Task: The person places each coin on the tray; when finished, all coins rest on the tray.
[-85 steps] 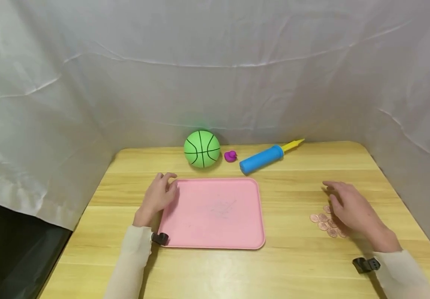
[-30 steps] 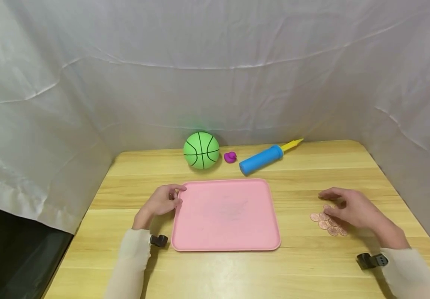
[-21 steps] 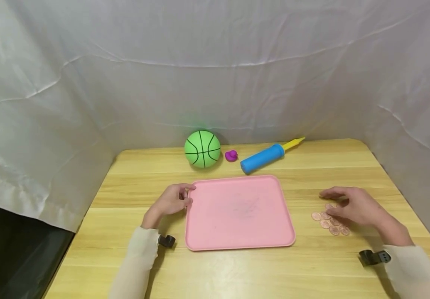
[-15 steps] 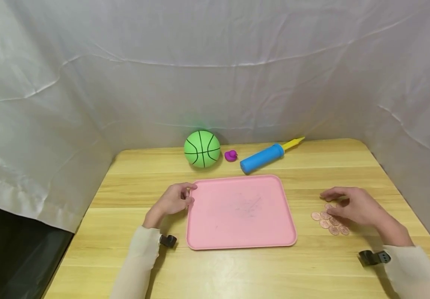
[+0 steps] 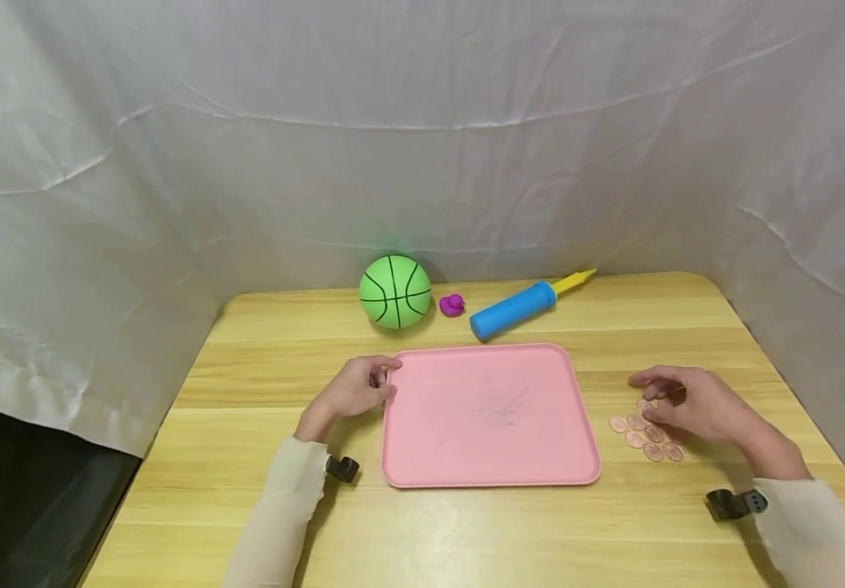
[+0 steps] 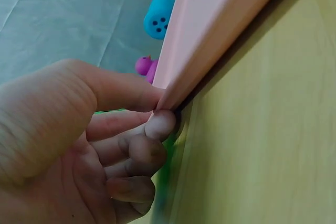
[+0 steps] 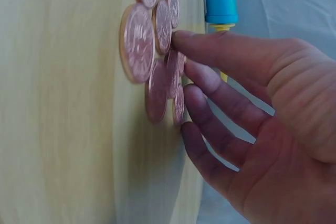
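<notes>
A pink tray lies on the table, its bare inside marked with faint grey scratches. My left hand grips the tray's left rim near the far corner; in the left wrist view the thumb and index finger pinch that rim. Several copper-coloured coins lie close together to the right of the tray. Over their far right side hovers my right hand, fingers loosely bent and holding nothing. In the right wrist view its thumb reaches a coin; whether it touches I cannot tell.
Along the back of the wooden table stand a green ball with black lines, a purple rubber duck and a blue hand pump with a yellow nozzle. A pale cloth hangs behind and at both sides.
The left hand has taken hold of the tray's left rim and slid the tray to the right, closer to the coins. My right hand has lowered slightly over the coins and then stayed nearly still.
</notes>
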The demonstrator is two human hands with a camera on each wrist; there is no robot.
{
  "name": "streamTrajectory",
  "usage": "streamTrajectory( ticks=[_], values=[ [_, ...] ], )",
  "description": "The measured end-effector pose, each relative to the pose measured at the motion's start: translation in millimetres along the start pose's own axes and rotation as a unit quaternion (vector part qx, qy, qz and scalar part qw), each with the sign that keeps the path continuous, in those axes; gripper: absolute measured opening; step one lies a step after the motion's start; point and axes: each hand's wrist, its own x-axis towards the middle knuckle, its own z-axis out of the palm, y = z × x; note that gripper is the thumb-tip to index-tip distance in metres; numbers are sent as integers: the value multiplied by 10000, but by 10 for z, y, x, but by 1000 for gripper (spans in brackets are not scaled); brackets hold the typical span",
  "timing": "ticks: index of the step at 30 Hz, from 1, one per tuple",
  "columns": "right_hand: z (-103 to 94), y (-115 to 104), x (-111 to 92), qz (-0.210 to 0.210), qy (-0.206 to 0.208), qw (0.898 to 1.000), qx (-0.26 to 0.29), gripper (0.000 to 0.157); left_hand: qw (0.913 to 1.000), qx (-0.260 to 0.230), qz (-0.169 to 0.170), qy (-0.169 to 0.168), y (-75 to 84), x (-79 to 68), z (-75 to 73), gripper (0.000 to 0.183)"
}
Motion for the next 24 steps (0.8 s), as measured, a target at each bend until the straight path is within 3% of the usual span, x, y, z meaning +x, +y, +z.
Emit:
streamTrajectory(
  ticks=[8, 19, 24],
  values=[
    [-10, 42, 33, -10, -163, 9999, -12, 42, 9999, -141, -15, -60, -43, 25, 8, 49],
    [1, -28, 113, -16, -583, 9983, 67, 17, 9996, -267, 32, -46, -80, 38, 14, 49],
    [8, -42, 80, -170, -452, 9988, 52, 10, 9995, -316, 21, -51, -104, 27, 26, 49]
  ],
)
